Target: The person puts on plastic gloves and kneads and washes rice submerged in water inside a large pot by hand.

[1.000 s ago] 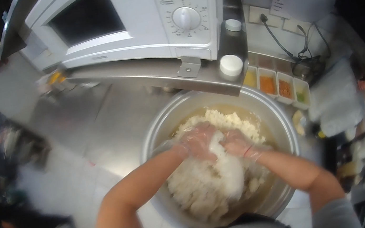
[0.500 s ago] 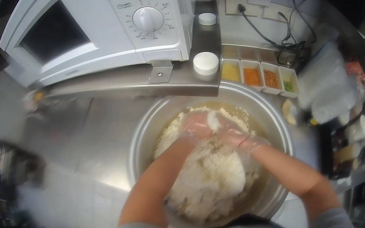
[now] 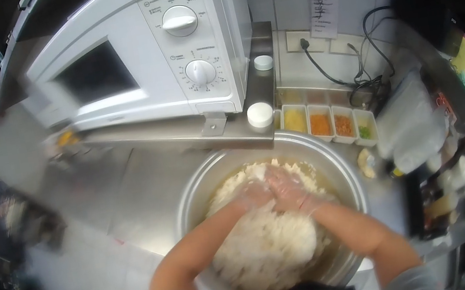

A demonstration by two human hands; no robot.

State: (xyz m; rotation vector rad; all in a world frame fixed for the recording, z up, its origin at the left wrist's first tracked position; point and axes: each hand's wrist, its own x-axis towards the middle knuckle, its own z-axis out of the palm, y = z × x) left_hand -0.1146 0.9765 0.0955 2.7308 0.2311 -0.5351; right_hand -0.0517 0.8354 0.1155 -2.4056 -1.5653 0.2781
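A pale, crumbly mass (image 3: 272, 236) fills most of a wide metal pot (image 3: 340, 179) at the lower centre of the frame, with a band of yellowish liquid along its upper right edge. The mass spreads beneath both hands and on toward the bottom of the frame. The left hand (image 3: 253, 195) and right hand (image 3: 284, 187), in clear gloves, are close together over its upper part, seemingly touching each other. Blur and the gloves hide the fingertips, so I cannot tell whether either is closed on a piece.

Just beyond the pot's upper right rim stands a row of small white containers (image 3: 322, 138) with yellow, orange, reddish and green contents. A white-lidded jar (image 3: 260, 114) sits on a metal shelf above the pot, just right of the white microwave (image 3: 138, 56) at upper centre-left. Dark cables (image 3: 367, 85) lie at upper right; steel counter (image 3: 131, 202) extends left.
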